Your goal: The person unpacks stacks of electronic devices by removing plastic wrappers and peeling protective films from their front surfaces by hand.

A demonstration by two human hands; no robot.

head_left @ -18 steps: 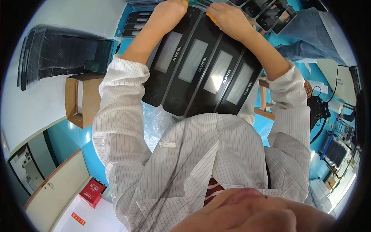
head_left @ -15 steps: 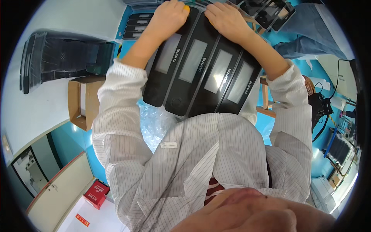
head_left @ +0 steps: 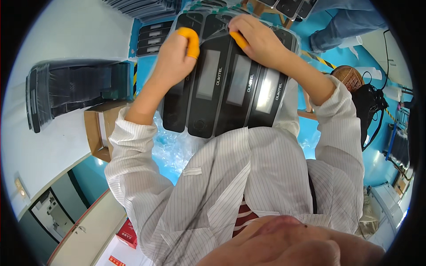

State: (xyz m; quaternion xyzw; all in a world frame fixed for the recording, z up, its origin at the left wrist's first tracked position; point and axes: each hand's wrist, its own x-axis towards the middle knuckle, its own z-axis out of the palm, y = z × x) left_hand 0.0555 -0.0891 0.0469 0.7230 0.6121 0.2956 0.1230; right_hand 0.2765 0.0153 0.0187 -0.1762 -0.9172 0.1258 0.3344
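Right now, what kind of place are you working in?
Probably an electronics assembly or packing workshop. Both hands wear orange finger cots over a row of flat black device panels, more black panels are stacked beyond, and the person wears a striped lab coat.

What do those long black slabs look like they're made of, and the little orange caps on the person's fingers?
The black slabs look like hard glossy plastic or glass: they throw grey window-like reflections, and a thin clear film seems to crinkle over their tops. The orange caps look like soft matte rubber or latex, fitting snugly round a fingertip of the left hand and the right hand.
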